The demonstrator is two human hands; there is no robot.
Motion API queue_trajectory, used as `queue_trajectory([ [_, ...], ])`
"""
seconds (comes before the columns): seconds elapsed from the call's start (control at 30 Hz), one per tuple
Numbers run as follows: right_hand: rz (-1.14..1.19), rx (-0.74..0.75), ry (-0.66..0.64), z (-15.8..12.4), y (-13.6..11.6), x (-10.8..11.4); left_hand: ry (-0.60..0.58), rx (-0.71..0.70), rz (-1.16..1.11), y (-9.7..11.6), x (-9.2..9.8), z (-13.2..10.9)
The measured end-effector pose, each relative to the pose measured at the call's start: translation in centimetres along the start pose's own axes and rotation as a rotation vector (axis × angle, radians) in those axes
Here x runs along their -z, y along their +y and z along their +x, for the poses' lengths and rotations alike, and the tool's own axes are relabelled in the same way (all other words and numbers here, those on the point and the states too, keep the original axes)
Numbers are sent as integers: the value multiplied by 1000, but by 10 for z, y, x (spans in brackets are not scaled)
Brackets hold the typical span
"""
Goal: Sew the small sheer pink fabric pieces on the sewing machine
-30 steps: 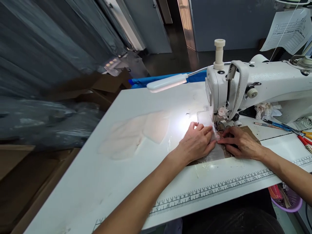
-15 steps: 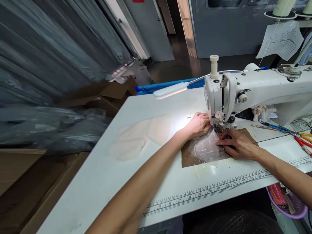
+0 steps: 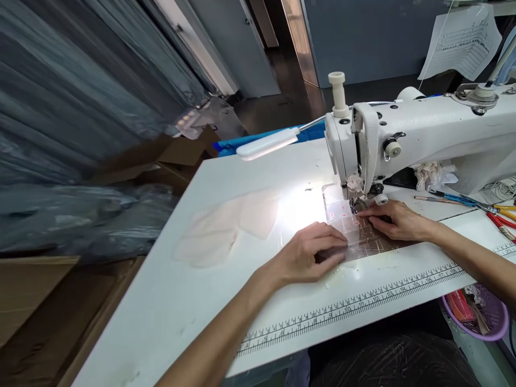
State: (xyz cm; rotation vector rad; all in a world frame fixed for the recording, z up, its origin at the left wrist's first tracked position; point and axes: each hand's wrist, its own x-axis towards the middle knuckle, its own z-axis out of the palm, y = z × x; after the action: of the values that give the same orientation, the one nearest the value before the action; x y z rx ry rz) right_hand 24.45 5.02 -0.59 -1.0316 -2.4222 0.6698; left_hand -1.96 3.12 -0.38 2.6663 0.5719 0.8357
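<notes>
A sheer white piece of fabric lies under the needle area of a white sewing machine, over a brown sheet. My left hand is at the fabric's left edge, fingers curved and closed on it. Close beside the presser foot, my right hand has its fingertips together on the fabric's right side. Small pinkish marks show through near the needle. What lies under the fingertips is partly hidden.
Pale sheer pieces lie on the white table at left. A lamp lights the sewing spot. Scissors and coloured-handled tools lie at right. A printed ruler follows the front edge; a purple basket is below.
My left hand has moved back from beside the needle toward the front of the fabric. My right hand has shifted up closer to the presser foot. The view has shifted slightly.
</notes>
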Motion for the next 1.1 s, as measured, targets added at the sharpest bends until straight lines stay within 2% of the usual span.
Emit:
queue_trajectory([
  [0.17, -206, -52, -150, 10, -2, 2, -61, 26, 14, 10, -6, -4],
  [0.27, -292, -46, -108, 8, 2, -6, -40, 3, -6, 8, -7, -4],
  [0.37, -276, -4, -30, 3, 8, -13, -29, 16, -35, 8, -7, -4],
  [0.6, -278, 65, 23, 0, 11, -17, 33, 32, -84, 10, -9, -4],
  [0.87, -159, 98, 36, -2, 9, -15, 40, 31, -91, 7, -10, -2],
  [0.97, -75, 170, 6, -4, 4, -11, 39, 32, -85, 7, -10, -2],
  [1.1, -138, 247, 2, -5, -2, -10, 29, 44, -66, 8, -10, -2],
])
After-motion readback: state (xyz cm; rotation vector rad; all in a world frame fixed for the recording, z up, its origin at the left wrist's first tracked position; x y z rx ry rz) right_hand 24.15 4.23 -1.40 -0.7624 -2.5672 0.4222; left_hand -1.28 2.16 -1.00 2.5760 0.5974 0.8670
